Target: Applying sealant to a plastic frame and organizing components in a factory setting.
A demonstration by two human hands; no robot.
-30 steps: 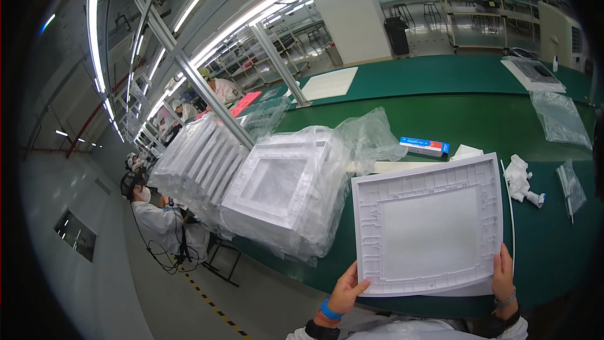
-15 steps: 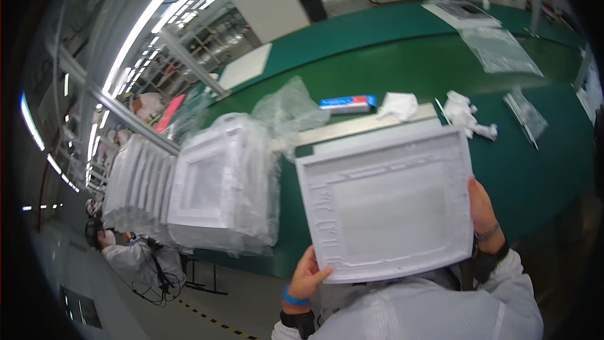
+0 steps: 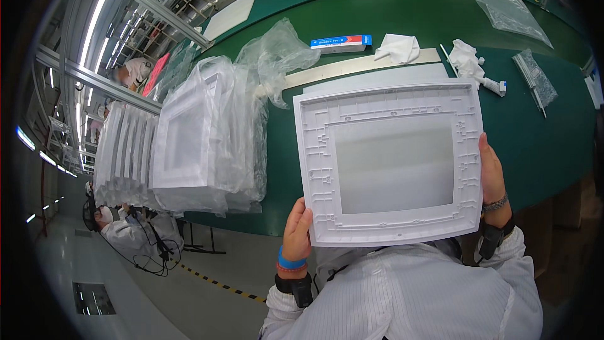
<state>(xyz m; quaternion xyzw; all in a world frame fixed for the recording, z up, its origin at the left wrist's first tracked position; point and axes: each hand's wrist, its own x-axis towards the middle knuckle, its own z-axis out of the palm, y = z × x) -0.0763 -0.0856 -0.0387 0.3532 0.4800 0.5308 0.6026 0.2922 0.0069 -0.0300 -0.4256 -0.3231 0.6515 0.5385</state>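
Observation:
Between my two hands I hold up a white plastic frame [image 3: 321, 170], its ribbed side toward me and a translucent greyish panel [image 3: 396, 167] filling its window. My left hand [image 3: 297, 232] grips the left edge near the lower corner, thumb on the front. On the opposite edge my right hand [image 3: 492, 173] closes round the side, its fingers partly hidden behind the frame. Just beyond the top edge lies a pale sheet [image 3: 371, 77] on the green table, mostly covered by the frame.
Bagged white frames [image 3: 189, 132] stand in a row at left. Behind lie a long pale strip [image 3: 352, 68], a blue-and-red box [image 3: 340, 43], a white cloth [image 3: 398, 48], a crumpled cloth [image 3: 464, 60], a small tube [image 3: 494, 86] and a bagged thin tool [image 3: 533, 82]. A co-worker [image 3: 135, 233] sits beyond the table's left end.
The view has tilted downward, so table and objects sit higher in the picture. Both hands still hold the frame, which now appears sharper and more level.

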